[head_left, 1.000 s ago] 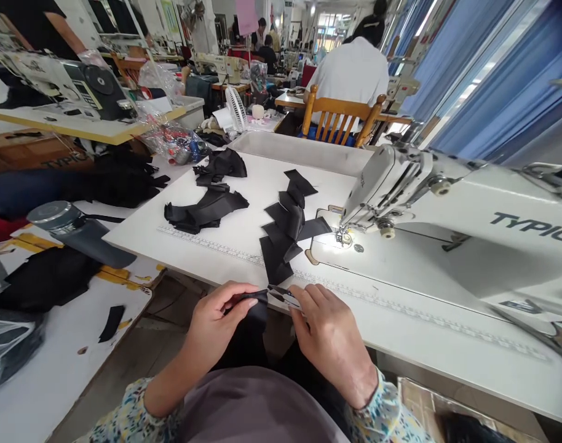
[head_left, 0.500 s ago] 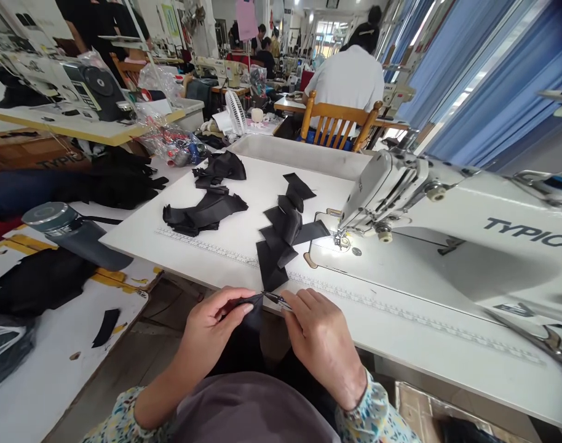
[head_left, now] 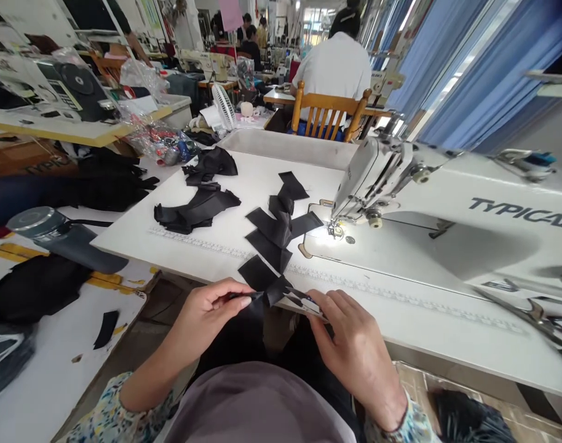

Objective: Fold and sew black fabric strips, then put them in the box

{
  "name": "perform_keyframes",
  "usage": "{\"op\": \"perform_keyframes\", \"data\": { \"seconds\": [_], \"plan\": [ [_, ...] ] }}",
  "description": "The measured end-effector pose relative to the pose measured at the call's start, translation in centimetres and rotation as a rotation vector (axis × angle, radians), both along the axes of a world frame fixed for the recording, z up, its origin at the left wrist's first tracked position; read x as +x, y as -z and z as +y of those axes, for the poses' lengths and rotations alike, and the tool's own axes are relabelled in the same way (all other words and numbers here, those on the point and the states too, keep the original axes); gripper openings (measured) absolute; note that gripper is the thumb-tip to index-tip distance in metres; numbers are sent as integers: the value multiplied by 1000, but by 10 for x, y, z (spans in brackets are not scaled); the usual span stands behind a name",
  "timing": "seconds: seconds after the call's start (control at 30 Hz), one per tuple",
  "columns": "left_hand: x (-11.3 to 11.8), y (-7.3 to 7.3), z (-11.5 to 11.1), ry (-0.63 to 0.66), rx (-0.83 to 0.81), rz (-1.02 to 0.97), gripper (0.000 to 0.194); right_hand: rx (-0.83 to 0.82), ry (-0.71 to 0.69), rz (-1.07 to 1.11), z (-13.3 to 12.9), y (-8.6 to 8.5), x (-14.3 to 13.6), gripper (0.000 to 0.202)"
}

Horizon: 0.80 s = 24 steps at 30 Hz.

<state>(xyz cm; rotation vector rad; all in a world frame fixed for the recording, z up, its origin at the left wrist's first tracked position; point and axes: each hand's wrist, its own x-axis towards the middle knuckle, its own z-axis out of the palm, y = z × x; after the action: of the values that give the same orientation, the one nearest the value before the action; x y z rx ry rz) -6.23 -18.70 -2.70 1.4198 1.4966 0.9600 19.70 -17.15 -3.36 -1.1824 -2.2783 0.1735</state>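
My left hand (head_left: 209,317) pinches the end of a black fabric piece (head_left: 251,297) between thumb and fingers at the table's front edge. In my right hand (head_left: 355,344) is a pair of thread snips (head_left: 310,303), its blades pointing left toward the cloth. The blades are apart from the pinched end. Beyond my hands, a chain of overlapping black fabric pieces (head_left: 274,231) trails over the white table (head_left: 216,264) toward the sewing machine's needle area (head_left: 336,229). Whether a thread joins them I cannot tell.
Two piles of black fabric (head_left: 195,209) lie at the left of the table, behind a printed ruler strip (head_left: 355,283). The white sewing machine (head_left: 493,197) fills the right side, with large scissors (head_left: 548,323) near it. A dark flask (head_left: 69,237) lies left. A person (head_left: 334,64) sits ahead.
My right hand has moved right with the snips, away from my left fingers. The nearest pieces of the chain have shifted and spread at the table edge. The whole view has turned slightly.
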Motion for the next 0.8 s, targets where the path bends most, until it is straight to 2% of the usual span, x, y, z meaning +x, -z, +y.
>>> {"op": "perform_keyframes", "data": {
  "seconds": [0.17, 0.33, 0.47, 0.57, 0.67, 0.73, 0.8],
  "plan": [
    [3, 5, -11, -30, -44, -74, 22, -47, -68, 4, -9, -2, -12, 27],
    [7, 6, -14, -35, -22, -68, 18, -57, -87, 18, -7, 0, -27, 24],
    [6, 10, -17, 35, -33, -55, 16, -97, -75, 47, -5, 3, -20, 21],
    [7, 15, -21, 96, 25, -68, 13, -123, -12, 98, -4, 6, -10, 20],
    [13, 22, -25, 128, 119, -49, 13, -246, 32, 243, -3, 6, -3, 21],
    [18, 27, -27, 94, 150, -34, 13, -343, 17, 322, -1, 5, -4, 21],
    [22, 29, -26, 36, 172, -18, 14, -375, 0, 334, 3, 4, -7, 22]
  ]
}}
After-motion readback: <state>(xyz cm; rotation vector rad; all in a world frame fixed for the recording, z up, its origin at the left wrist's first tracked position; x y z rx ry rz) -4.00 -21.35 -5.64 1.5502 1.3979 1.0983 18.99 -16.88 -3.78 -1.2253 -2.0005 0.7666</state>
